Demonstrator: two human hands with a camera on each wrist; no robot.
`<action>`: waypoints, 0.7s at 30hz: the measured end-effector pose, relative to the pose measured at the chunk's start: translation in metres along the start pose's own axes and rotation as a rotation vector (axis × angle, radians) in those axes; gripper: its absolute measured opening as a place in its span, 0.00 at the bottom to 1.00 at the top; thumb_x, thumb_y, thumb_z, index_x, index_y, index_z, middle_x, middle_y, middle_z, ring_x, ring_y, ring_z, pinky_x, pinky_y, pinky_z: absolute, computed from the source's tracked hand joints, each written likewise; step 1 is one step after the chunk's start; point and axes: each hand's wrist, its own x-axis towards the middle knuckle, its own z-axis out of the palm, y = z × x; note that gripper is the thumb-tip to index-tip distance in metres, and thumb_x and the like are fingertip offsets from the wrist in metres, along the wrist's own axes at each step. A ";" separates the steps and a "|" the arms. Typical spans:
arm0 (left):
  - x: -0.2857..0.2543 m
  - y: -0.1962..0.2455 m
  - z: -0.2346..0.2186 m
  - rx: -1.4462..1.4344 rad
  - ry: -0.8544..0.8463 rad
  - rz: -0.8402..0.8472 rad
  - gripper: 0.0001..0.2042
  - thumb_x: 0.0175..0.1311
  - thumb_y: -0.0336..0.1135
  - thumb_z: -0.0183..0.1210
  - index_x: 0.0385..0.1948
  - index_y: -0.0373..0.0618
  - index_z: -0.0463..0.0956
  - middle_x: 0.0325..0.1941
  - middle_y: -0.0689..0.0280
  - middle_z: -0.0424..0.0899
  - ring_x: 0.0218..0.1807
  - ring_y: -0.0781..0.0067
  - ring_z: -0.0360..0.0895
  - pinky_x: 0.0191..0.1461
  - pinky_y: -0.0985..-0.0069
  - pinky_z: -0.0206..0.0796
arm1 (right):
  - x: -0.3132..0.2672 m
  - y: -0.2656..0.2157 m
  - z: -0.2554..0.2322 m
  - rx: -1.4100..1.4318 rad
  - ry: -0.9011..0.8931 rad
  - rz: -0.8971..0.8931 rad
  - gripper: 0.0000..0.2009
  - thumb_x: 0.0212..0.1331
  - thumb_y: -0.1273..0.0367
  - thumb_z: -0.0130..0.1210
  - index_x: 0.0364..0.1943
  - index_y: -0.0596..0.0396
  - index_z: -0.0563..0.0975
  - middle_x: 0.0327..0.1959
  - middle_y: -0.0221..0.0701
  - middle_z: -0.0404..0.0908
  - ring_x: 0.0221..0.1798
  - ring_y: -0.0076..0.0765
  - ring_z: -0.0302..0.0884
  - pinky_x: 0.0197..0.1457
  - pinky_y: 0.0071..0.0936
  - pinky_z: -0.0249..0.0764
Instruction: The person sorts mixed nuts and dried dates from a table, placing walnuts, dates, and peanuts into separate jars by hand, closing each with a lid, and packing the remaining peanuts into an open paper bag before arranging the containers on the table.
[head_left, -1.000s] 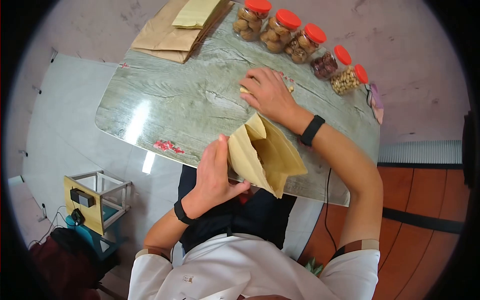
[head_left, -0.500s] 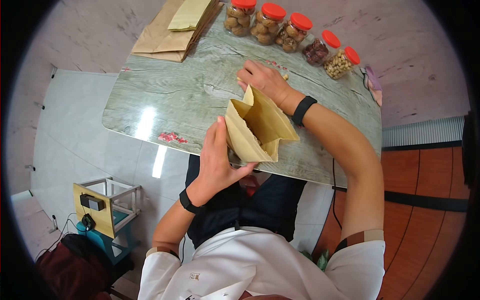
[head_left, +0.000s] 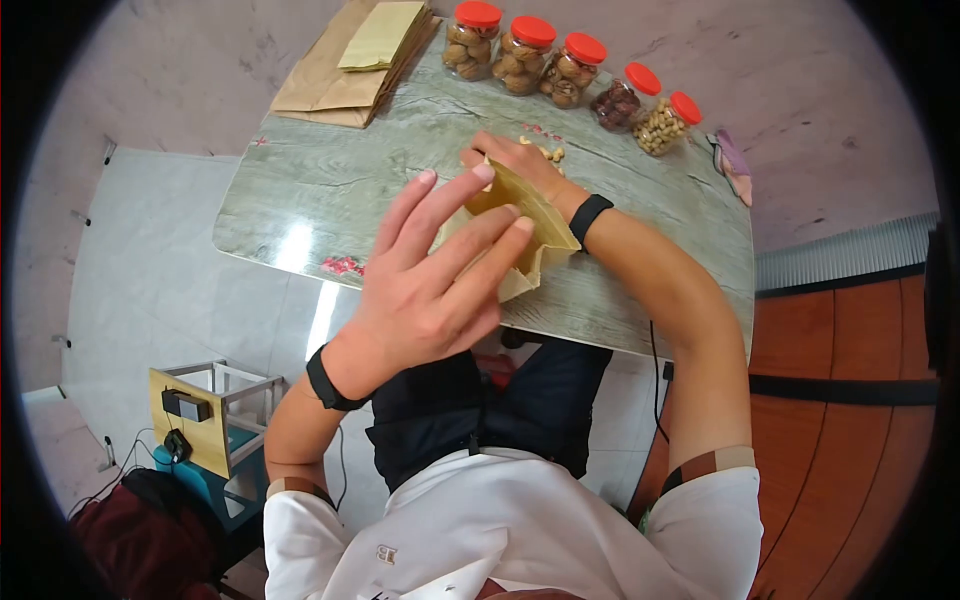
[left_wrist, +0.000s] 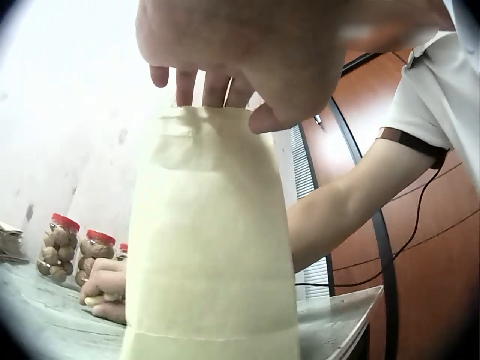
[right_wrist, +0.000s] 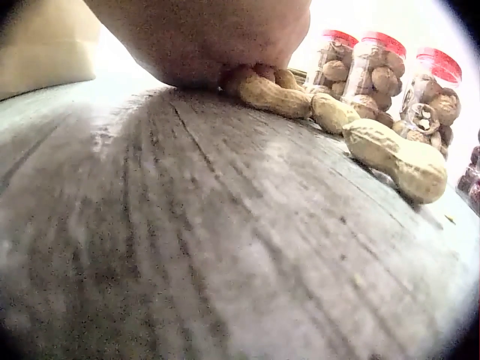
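Observation:
A yellow paper bag (head_left: 553, 235) stands upright on the table, its mouth spread. My left hand (head_left: 425, 270) is over the mouth with fingers long and apart; in the left wrist view the fingertips of this hand (left_wrist: 240, 45) dip behind the top edge of the bag (left_wrist: 210, 225), thumb at the near side. Beyond the bag my right hand (head_left: 525, 165) rests low on the table, fingers curled round peanuts (left_wrist: 94, 300). Several more peanuts (right_wrist: 397, 157) lie beside this hand (right_wrist: 210, 37) in the right wrist view. The bag's contents are hidden.
Several red-lidded jars stand along the far edge: walnuts (head_left: 470, 52), dark red nuts or fruit (head_left: 615, 105) and peanuts (head_left: 660, 128). Brown paper bags (head_left: 325, 85) with yellow ones (head_left: 382, 35) on top lie at the far left. A pinkish cloth (head_left: 733, 165) is at the right edge.
My left hand has left the bag's side and risen over its mouth, fingers spread. My right hand has moved slightly left relative to the loose peanuts, more of which now show.

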 end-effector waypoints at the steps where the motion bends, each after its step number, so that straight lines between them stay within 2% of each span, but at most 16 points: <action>1: 0.000 -0.002 0.000 -0.003 0.005 0.003 0.27 0.43 0.28 0.62 0.54 0.45 0.84 0.57 0.64 0.84 0.70 0.46 0.74 0.75 0.44 0.59 | -0.001 0.002 0.002 0.012 0.019 -0.025 0.08 0.60 0.65 0.57 0.41 0.49 0.76 0.40 0.35 0.75 0.45 0.45 0.85 0.38 0.42 0.86; 4: -0.001 -0.005 -0.001 0.032 0.036 -0.023 0.24 0.42 0.21 0.61 0.48 0.47 0.85 0.50 0.65 0.84 0.67 0.48 0.76 0.74 0.43 0.60 | -0.001 -0.003 -0.006 0.057 0.000 0.013 0.08 0.60 0.65 0.57 0.40 0.49 0.76 0.40 0.36 0.75 0.44 0.46 0.85 0.38 0.42 0.86; 10: -0.002 -0.006 -0.006 -0.001 0.041 -0.078 0.19 0.42 0.19 0.66 0.41 0.46 0.83 0.48 0.65 0.83 0.66 0.49 0.76 0.73 0.43 0.62 | -0.005 0.004 0.001 0.034 0.043 0.087 0.07 0.62 0.66 0.56 0.40 0.51 0.76 0.42 0.37 0.76 0.40 0.49 0.86 0.38 0.44 0.85; 17: -0.001 -0.009 -0.006 0.037 0.053 -0.049 0.15 0.46 0.19 0.66 0.37 0.45 0.80 0.48 0.64 0.83 0.66 0.49 0.76 0.72 0.43 0.63 | -0.009 0.021 0.007 0.070 0.018 0.162 0.07 0.64 0.67 0.57 0.43 0.51 0.79 0.45 0.38 0.78 0.40 0.52 0.86 0.40 0.46 0.84; 20: -0.002 -0.011 -0.005 0.050 0.039 -0.037 0.15 0.47 0.20 0.67 0.37 0.45 0.78 0.49 0.64 0.83 0.66 0.49 0.76 0.71 0.43 0.64 | -0.007 0.025 0.004 0.062 0.054 0.194 0.08 0.66 0.67 0.58 0.44 0.53 0.80 0.47 0.38 0.79 0.41 0.53 0.85 0.41 0.47 0.83; 21: -0.002 -0.011 -0.005 0.052 0.032 -0.038 0.14 0.47 0.20 0.67 0.37 0.45 0.78 0.49 0.63 0.83 0.66 0.48 0.75 0.71 0.43 0.65 | -0.004 0.028 0.002 0.077 0.107 0.264 0.09 0.66 0.67 0.58 0.45 0.54 0.81 0.46 0.39 0.80 0.40 0.53 0.85 0.42 0.46 0.83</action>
